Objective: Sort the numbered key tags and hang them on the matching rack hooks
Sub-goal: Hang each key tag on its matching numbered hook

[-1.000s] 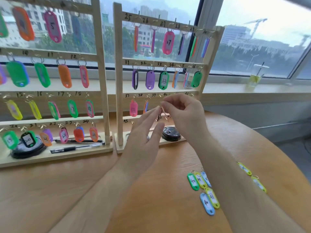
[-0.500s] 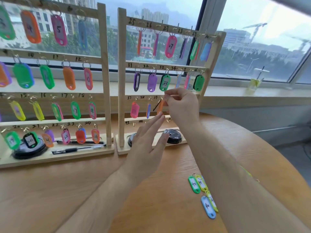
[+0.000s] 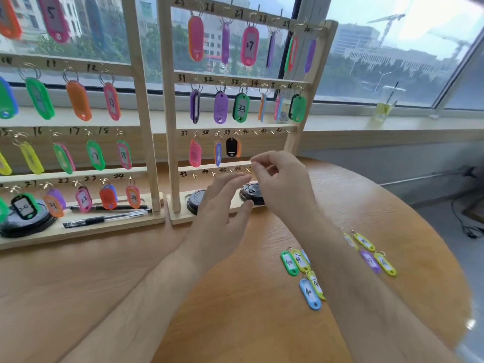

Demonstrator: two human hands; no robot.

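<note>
The black tag (image 3: 231,147) hangs on the rack (image 3: 167,100), just up-left of your right hand (image 3: 282,179), whose fingertips pinch together. Your left hand (image 3: 222,205) hovers below, fingers straight.

Bright overcast daylight from the window (image 3: 379,61) behind, soft shadows, wide-angle bending at edges, slight blur

1. A round wooden table (image 3: 235,323) is shown.
2. A cup of yellow-green drink (image 3: 383,111) is placed on the sill (image 3: 392,126) beyond the table.
3. Black cables (image 3: 468,233) are laid on the floor (image 3: 440,231) right of the table.
</note>
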